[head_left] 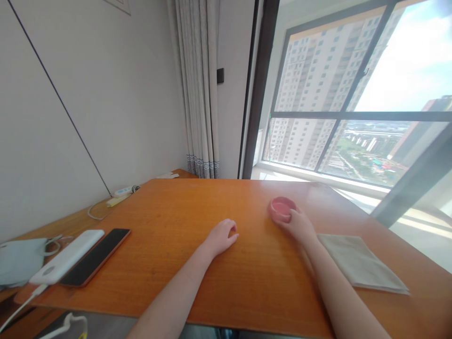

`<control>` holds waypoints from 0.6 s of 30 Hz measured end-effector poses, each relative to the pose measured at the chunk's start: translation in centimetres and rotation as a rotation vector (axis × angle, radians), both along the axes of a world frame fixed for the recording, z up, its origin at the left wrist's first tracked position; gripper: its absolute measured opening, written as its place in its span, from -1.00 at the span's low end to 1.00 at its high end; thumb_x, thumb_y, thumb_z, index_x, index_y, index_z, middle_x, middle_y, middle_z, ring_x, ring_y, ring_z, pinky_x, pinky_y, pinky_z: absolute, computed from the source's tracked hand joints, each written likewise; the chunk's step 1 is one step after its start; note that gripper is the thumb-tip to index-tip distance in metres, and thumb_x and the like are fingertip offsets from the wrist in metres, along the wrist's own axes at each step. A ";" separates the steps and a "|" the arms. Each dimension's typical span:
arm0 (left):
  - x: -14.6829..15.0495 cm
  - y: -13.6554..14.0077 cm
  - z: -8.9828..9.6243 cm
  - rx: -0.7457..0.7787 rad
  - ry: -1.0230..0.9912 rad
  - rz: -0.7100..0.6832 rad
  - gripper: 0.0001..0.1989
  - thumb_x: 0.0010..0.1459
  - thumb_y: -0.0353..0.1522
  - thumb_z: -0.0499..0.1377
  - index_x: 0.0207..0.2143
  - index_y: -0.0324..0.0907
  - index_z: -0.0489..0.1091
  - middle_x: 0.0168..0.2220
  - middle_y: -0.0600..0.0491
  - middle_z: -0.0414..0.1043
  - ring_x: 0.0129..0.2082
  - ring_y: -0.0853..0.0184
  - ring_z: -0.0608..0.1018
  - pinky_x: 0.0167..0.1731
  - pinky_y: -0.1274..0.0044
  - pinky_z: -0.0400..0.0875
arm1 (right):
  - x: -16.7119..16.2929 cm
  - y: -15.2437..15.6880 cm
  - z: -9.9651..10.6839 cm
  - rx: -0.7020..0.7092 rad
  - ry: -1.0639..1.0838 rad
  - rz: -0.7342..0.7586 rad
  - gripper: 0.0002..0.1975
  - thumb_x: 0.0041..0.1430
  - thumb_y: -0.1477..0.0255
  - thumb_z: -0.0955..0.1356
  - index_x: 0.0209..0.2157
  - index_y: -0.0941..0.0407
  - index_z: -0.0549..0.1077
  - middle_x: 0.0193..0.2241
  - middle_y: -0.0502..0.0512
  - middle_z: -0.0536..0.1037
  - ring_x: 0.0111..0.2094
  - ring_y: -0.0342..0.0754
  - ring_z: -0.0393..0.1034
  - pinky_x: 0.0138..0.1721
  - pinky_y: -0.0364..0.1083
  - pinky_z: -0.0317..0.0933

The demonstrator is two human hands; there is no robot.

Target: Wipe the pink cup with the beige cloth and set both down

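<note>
A small round pink bowl (282,207) is at the right of the wooden table (254,268), toward its far side. My right hand (299,228) grips the bowl's near right rim, thumb at the edge and the other fingers partly hidden below it. Whether the bowl touches the tabletop I cannot tell. Nearer the middle, my left hand (221,236) rests on the wood with nothing in it. Its fingers are loosely curled, with a gap between them and the thumb. Beside my right forearm lies a folded grey-beige cloth (362,263).
On the table's left side lie a dark phone (95,256) and a white power bank (68,255) with a cable plugged in. A power strip (123,191) sits by the wall. Behind the table are a curtain (201,94) and a large window (339,113).
</note>
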State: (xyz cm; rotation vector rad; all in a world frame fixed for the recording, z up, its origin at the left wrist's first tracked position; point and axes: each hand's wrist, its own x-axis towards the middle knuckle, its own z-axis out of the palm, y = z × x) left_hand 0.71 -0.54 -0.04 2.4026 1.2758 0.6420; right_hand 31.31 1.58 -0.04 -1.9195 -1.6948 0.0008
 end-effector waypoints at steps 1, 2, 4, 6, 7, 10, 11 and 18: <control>0.1 -0.1 0.1 0.060 -0.050 -0.020 -0.65 0.06 -0.28 0.13 -0.07 -0.12 0.29 0.00 -0.06 0.30 0.00 0.22 0.36 -0.03 0.37 0.26 | -1.7 -0.1 0.1 -0.004 0.006 0.086 -0.71 -0.15 0.18 0.39 -0.50 0.11 0.34 -0.22 0.15 0.38 -0.27 -0.01 0.35 -0.27 -0.07 0.22; 0.1 -0.3 0.3 0.117 -0.088 -0.035 -0.50 0.03 -0.30 0.17 0.05 -0.07 0.21 0.16 -0.07 0.12 0.15 0.17 0.21 0.09 0.30 0.15 | -3.4 -0.4 0.2 0.002 0.029 0.163 -0.72 -0.14 0.20 0.39 -0.50 0.11 0.33 -0.14 0.15 0.38 -0.24 -0.01 0.35 -0.28 -0.08 0.23; 0.1 -0.4 0.7 0.189 -0.115 -0.053 -0.28 -0.02 -0.33 0.23 0.19 0.01 0.03 0.31 -0.02 -0.25 0.29 0.14 -0.11 0.19 0.21 -0.06 | -6.5 -1.0 0.4 0.015 0.082 0.318 -0.73 -0.13 0.21 0.40 -0.49 0.10 0.32 0.01 0.14 0.32 -0.13 0.00 0.34 -0.24 -0.09 0.24; -0.2 -0.4 1.1 0.206 -0.111 -0.067 -0.27 -0.03 -0.31 0.25 0.18 0.02 0.04 0.33 0.00 -0.40 0.30 0.13 -0.26 0.21 0.17 -0.14 | -8.7 -1.9 0.6 0.021 0.117 0.469 -0.73 -0.13 0.22 0.41 -0.49 0.10 0.33 0.10 0.13 0.25 -0.03 0.03 0.29 -0.16 -0.06 0.24; -0.4 -0.3 1.3 0.197 -0.113 -0.079 -0.33 -0.04 -0.29 0.27 0.14 -0.02 0.12 0.33 0.00 -0.41 0.30 0.12 -0.27 0.21 0.17 -0.15 | -9.5 -2.3 0.6 0.019 0.129 0.547 -0.73 -0.13 0.22 0.42 -0.47 0.10 0.34 0.13 0.12 0.23 0.02 0.04 0.26 -0.10 -0.05 0.22; -0.9 -0.1 1.6 0.109 -0.141 -0.140 -0.56 -0.08 -0.21 0.29 -0.12 -0.14 0.33 0.31 -0.05 -0.23 0.29 0.12 -0.12 0.22 0.24 -0.07 | -10.4 -3.2 0.7 -0.007 0.157 0.703 -0.69 -0.14 0.22 0.43 -0.36 0.08 0.38 0.15 0.13 0.21 0.11 0.08 0.17 0.03 0.02 0.16; -0.9 -0.1 1.7 0.071 -0.155 -0.156 -0.61 -0.09 -0.20 0.30 -0.21 -0.16 0.36 0.29 -0.06 -0.15 0.28 0.12 -0.04 0.21 0.27 -0.02 | -10.4 -3.3 0.6 -0.026 0.170 0.722 -0.64 -0.15 0.23 0.44 -0.29 0.08 0.39 0.15 0.14 0.21 0.12 0.10 0.17 0.05 0.04 0.15; -2.3 1.5 1.7 0.041 -0.281 0.077 -0.64 -0.18 -0.18 0.34 -0.41 -0.21 0.34 0.18 -0.08 0.02 0.17 0.15 0.19 0.16 0.38 0.11 | -9.5 -2.6 -1.5 -0.072 0.399 0.628 -0.22 0.08 0.22 0.31 0.24 0.00 -0.16 0.15 0.18 0.24 0.06 0.00 0.27 0.08 0.08 0.13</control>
